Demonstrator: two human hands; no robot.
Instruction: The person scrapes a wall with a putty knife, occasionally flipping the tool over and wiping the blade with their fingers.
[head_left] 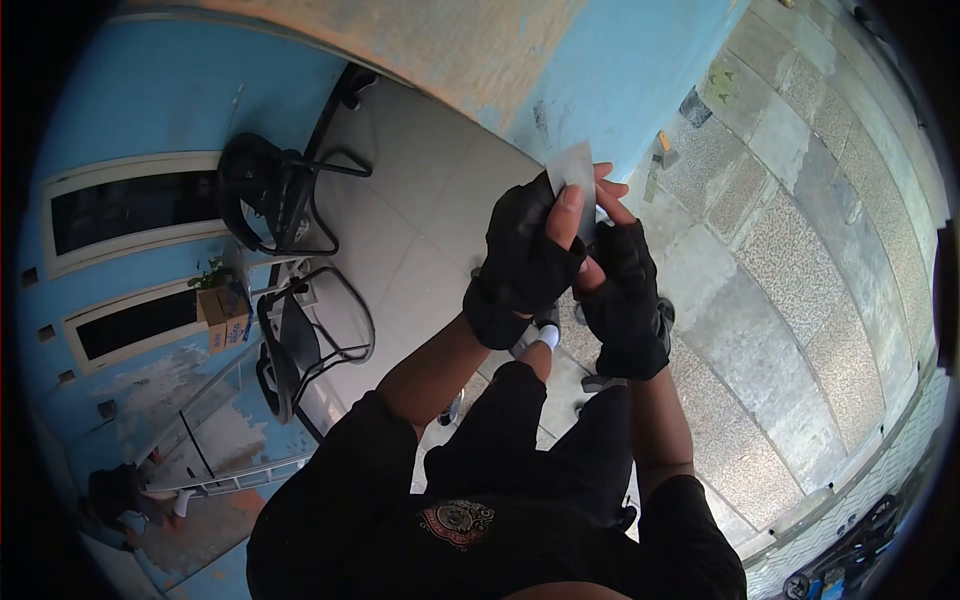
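Observation:
A thin, flat, pale grey piece with straight edges (574, 168) is held up before the blue wall. My left hand (525, 245), in a black fingerless glove, pinches it, with the thumb lying flat across its face. Close beside it, my right hand (618, 265) wears a matching glove. Its fingers curl behind the piece and its thumb bends in at the lower end, which is mostly hidden by both hands.
Ahead stands a blue wall (620, 60) with worn paint. By its base are an orange-handled scraper (667, 150), a dark bucket (695, 107) and green slippers (720, 84). Leftward are black chairs (290, 190), a cardboard box (225, 312), a ladder (250, 475) and another person (125, 500).

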